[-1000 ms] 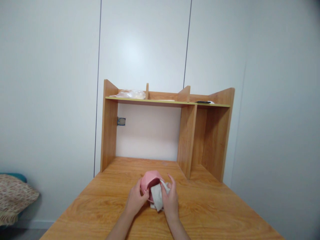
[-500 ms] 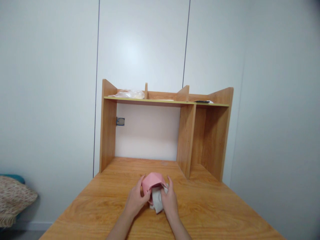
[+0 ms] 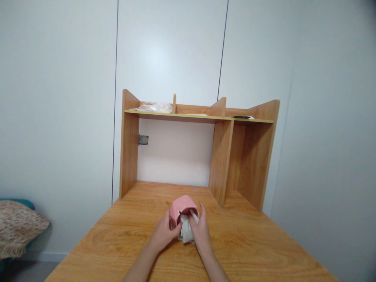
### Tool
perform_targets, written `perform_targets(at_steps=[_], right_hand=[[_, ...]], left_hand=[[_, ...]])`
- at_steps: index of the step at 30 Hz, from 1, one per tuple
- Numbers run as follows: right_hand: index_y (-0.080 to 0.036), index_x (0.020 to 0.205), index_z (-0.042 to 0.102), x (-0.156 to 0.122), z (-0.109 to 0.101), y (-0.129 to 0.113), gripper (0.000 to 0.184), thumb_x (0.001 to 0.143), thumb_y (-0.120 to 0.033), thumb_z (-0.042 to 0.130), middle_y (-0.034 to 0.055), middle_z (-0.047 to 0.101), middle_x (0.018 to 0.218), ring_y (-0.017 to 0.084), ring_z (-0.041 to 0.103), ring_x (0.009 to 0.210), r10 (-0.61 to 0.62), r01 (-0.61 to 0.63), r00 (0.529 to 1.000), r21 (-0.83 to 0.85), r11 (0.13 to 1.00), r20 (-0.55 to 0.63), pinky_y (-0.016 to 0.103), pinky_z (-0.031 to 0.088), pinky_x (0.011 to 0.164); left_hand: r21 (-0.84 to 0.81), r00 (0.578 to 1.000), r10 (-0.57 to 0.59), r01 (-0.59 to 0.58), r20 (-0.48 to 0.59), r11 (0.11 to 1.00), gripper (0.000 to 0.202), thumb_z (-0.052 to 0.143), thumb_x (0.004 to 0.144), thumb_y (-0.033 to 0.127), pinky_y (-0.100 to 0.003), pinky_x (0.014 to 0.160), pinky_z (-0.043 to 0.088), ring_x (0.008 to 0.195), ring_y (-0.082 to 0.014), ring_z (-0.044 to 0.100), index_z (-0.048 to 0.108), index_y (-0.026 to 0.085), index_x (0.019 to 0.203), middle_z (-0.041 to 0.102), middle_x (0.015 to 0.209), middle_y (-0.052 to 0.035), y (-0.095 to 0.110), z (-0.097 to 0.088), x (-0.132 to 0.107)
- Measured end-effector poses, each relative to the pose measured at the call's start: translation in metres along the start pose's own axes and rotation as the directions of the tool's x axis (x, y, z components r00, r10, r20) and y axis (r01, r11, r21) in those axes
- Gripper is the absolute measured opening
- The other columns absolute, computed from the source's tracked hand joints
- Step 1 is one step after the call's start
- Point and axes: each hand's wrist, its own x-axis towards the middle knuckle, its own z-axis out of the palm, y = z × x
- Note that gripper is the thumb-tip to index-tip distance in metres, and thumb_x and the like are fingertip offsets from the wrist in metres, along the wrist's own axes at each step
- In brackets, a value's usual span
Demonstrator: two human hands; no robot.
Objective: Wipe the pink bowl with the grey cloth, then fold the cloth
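Gripping the faceted pink container (image 3: pixel 183 203) by its side at eight o'clock, the left hand (image 3: pixel 164 233) has its thumb at the opening. At four o'clock of it, the right hand (image 3: pixel 200 230) holds the white cloth (image 3: pixel 187 232), lying partly inside and hanging out at six. The container is tilted, mouth toward six, over the wooden desk (image 3: pixel 249 246), at six o'clock in the view; the shelf unit (image 3: pixel 220 160) stands beyond at twelve

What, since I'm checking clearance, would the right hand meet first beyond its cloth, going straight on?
Probably the pink container: the right hand and white cloth are at its opening; depth is unclear.
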Motion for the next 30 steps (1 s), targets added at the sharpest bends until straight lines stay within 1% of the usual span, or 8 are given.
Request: perform_targets(at_steps=[4, 8, 12, 15, 18, 24, 27, 30], right_hand=[[-0.012, 0.132, 0.038, -0.003, -0.008, -0.014, 0.065, 0.074, -0.039, 0.052, 0.0011, 0.062, 0.063, 0.022, 0.06, 0.058, 0.035, -0.036, 0.999, -0.059, 0.998, -0.009, 0.028, 0.042, 0.052], [-0.015, 0.129, 0.04, -0.004, -0.012, -0.021, 0.06, 0.074, -0.035, 0.051, -0.0045, 0.053, 0.055, 0.02, 0.055, 0.051, -0.047, 0.041, 0.998, -0.106, 0.993, -0.05, 0.026, 0.037, 0.049], [-0.013, 0.13, 0.039, -0.001, -0.011, -0.015, 0.062, 0.073, -0.033, 0.05, 0.0009, 0.06, 0.068, 0.021, 0.059, 0.062, -0.047, 0.04, 0.998, -0.143, 0.989, -0.048, 0.028, 0.041, 0.055], [-0.01, 0.13, 0.039, 0.002, -0.011, -0.008, 0.065, 0.071, -0.033, 0.053, 0.0088, 0.066, 0.085, 0.025, 0.062, 0.075, 0.017, -0.026, 0.999, -0.197, 0.98, -0.048, 0.03, 0.044, 0.064], [-0.011, 0.13, 0.04, 0.003, -0.011, -0.005, 0.065, 0.071, -0.034, 0.052, 0.0132, 0.066, 0.097, 0.026, 0.063, 0.087, 0.087, -0.085, 0.996, -0.229, 0.97, 0.0, 0.032, 0.045, 0.072], [-0.011, 0.134, 0.036, 0.001, -0.005, -0.004, 0.063, 0.076, -0.035, 0.047, 0.0155, 0.061, 0.115, 0.024, 0.06, 0.101, 0.077, -0.072, 0.996, -0.096, 0.993, 0.055, 0.031, 0.045, 0.082], [-0.01, 0.135, 0.033, 0.001, -0.001, -0.001, 0.065, 0.076, -0.036, 0.046, 0.0149, 0.06, 0.116, 0.022, 0.059, 0.103, 0.073, -0.071, 0.993, -0.023, 0.997, 0.093, 0.029, 0.045, 0.084], [-0.011, 0.134, 0.034, -0.001, 0.001, 0.0, 0.064, 0.076, -0.036, 0.048, 0.0133, 0.064, 0.109, 0.021, 0.061, 0.099, 0.059, -0.059, 0.992, -0.005, 0.998, 0.108, 0.028, 0.047, 0.08]], left_hand=[[0.178, 0.999, -0.024, 0.029, -0.031, 0.984, 0.036, 0.056, 0.074, 0.042, -0.029, 0.069, 0.045, 0.075, -0.0192, 0.059, 0.052, 0.016, 0.099, 0.064, 0.084, -0.0059, 0.004, -0.001, -0.001], [0.299, 0.998, -0.011, 0.031, -0.068, 0.954, 0.038, 0.054, 0.075, 0.045, -0.032, 0.069, 0.045, 0.076, -0.0222, 0.061, 0.053, 0.015, 0.098, 0.066, 0.085, -0.0086, 0.009, -0.002, -0.003], [0.302, 0.996, 0.042, -0.019, -0.072, 0.953, 0.042, 0.054, 0.075, 0.045, -0.035, 0.077, 0.045, 0.087, -0.0252, 0.062, 0.054, 0.015, 0.106, 0.067, 0.095, -0.0103, 0.014, -0.003, -0.005], [0.273, 0.993, 0.087, -0.063, -0.078, 0.96, 0.048, 0.055, 0.075, 0.043, -0.036, 0.084, 0.045, 0.094, -0.0256, 0.061, 0.052, 0.017, 0.115, 0.066, 0.103, -0.0105, 0.014, -0.003, -0.006], [0.243, 0.993, 0.094, -0.074, -0.072, 0.967, 0.052, 0.055, 0.075, 0.042, -0.037, 0.088, 0.043, 0.099, -0.026, 0.059, 0.05, 0.018, 0.121, 0.064, 0.111, -0.0105, 0.01, -0.004, -0.005], [0.068, 0.996, 0.048, -0.043, -0.071, 0.997, 0.071, 0.059, 0.073, 0.045, -0.037, 0.095, 0.04, 0.112, -0.0259, 0.052, 0.036, 0.016, 0.133, 0.054, 0.126, -0.0122, 0.005, -0.006, -0.001], [0.021, 0.999, 0.043, -0.043, -0.016, 0.999, 0.079, 0.065, 0.069, 0.045, -0.036, 0.094, 0.04, 0.111, -0.0262, 0.053, 0.033, 0.014, 0.134, 0.056, 0.123, -0.0135, 0.007, -0.004, -0.002], [0.036, 1.0, 0.03, -0.03, -0.01, 0.999, 0.073, 0.062, 0.072, 0.045, -0.036, 0.091, 0.042, 0.106, -0.0255, 0.056, 0.034, 0.013, 0.131, 0.06, 0.117, -0.0136, 0.007, -0.002, -0.003]])
